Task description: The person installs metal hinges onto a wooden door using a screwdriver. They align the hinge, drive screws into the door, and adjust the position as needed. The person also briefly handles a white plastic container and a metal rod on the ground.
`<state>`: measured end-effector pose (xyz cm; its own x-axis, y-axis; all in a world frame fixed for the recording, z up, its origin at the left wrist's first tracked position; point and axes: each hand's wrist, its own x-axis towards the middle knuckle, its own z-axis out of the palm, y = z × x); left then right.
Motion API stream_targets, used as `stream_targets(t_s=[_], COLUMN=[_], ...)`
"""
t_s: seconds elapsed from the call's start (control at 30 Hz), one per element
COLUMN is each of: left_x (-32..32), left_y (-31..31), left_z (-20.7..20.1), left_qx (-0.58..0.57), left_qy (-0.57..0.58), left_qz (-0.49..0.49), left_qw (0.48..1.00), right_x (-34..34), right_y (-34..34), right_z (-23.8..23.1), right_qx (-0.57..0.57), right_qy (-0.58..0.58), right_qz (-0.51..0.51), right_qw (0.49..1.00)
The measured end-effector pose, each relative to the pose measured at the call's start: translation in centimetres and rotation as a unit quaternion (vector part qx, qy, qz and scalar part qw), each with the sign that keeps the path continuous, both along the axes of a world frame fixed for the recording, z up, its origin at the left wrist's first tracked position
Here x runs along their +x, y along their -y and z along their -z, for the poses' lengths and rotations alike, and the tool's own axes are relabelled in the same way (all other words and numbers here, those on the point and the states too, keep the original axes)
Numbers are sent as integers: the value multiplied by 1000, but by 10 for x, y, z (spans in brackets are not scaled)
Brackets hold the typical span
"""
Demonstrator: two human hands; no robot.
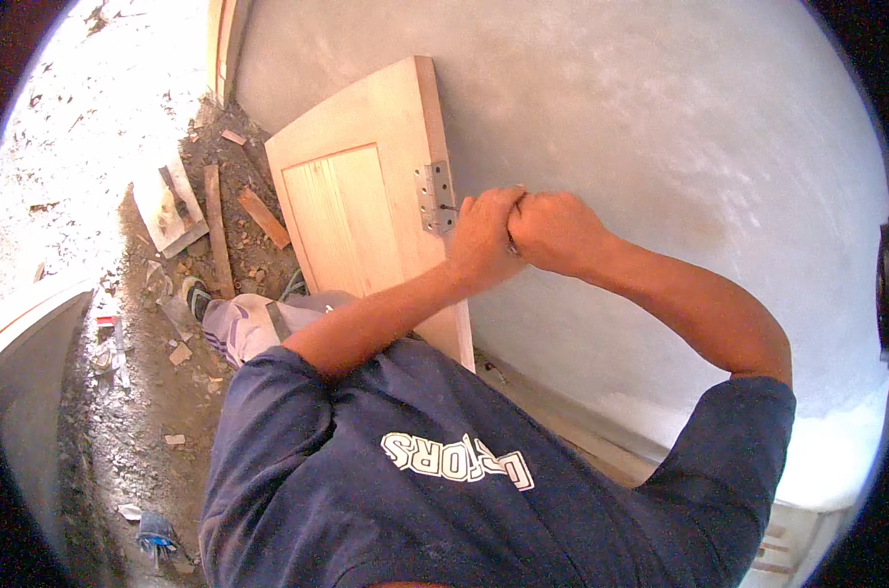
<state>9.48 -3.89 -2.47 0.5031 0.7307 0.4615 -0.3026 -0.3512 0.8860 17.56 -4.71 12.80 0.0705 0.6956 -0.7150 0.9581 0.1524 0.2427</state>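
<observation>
A pale wooden door [356, 196] stands on edge in front of me, with a metal butt hinge [435, 199] on its narrow side. The thin dark shaft of a screwdriver [447, 207] points at the hinge plate. My left hand [486, 235] is closed around the tool just beside the hinge. Right behind it, my right hand [559, 230] wraps the tool's rear end, pressed against the left one. Fingers hide most of the handle, and I cannot see whether the tip sits in a screw.
A grey plastered wall [641, 108] rises close on the right. Wood scraps, a plank [219, 225] and a pale board [170, 211] litter the dirt floor at left. My leg [258, 328] is against the door's lower part. A blue crumpled wrapper [156, 531] lies at lower left.
</observation>
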Motion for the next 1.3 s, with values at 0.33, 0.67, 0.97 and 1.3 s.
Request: stream_targets(t_s=[0.33,0.67,0.97,1.3], left_x=[33,2,16,0], left_y=[-83,-23,-58,-60], left_z=[7,1,2,-1], left_qx=[-24,-187,-78,-101], left_qy=[-86,-32,-124,6], left_qz=[514,197,395,377], left_qw=[853,962,907,920], right_x=[3,0,-3,-10], right_y=[-43,2,-16,0], right_z=[-4,-4,8,-4], right_qx=[-29,56,97,75], right_qy=[-76,-19,-84,-2], right_qz=[508,35,329,124], right_qw=[858,998,936,989])
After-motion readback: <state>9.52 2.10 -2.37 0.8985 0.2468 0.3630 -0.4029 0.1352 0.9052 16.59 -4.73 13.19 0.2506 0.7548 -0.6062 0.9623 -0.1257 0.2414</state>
